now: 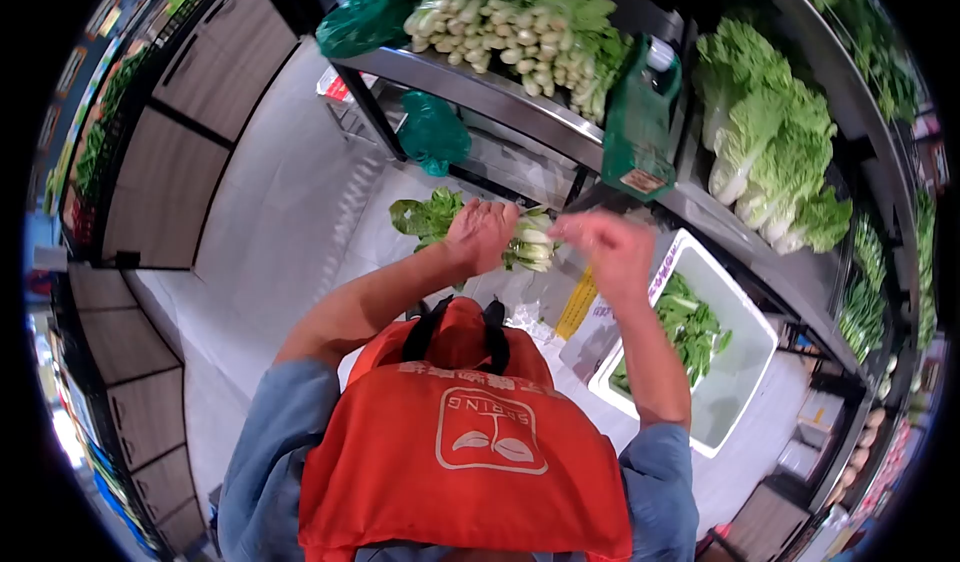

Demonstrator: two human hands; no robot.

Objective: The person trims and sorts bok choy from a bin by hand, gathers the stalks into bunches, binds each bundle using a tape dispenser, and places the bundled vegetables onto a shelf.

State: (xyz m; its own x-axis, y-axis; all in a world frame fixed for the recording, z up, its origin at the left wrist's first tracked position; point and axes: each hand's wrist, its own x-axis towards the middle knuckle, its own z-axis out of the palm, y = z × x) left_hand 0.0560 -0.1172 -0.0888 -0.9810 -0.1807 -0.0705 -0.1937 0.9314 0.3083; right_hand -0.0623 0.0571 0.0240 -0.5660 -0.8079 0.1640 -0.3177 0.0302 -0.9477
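Observation:
My left hand (483,234) is closed around a bunch of bok choy (534,242). Its pale stem ends point to the right, and its green leaves (428,216) spread out to the left of the hand. Just right of the stem ends is my right hand (602,242), slightly blurred, its fingers curled together. Whether anything small sits between those fingers is hidden. Below and right of my right forearm stands a white foam box (735,382) with loose green leaves (688,332) in it.
A metal shelf ahead carries stacked bok choy (520,37), a green plastic bottle (640,122) and a green plastic bag (375,12). Another green bag (434,132) hangs beneath. Heads of lettuce (765,127) lie at right. Wooden cabinets (165,187) stand on the left.

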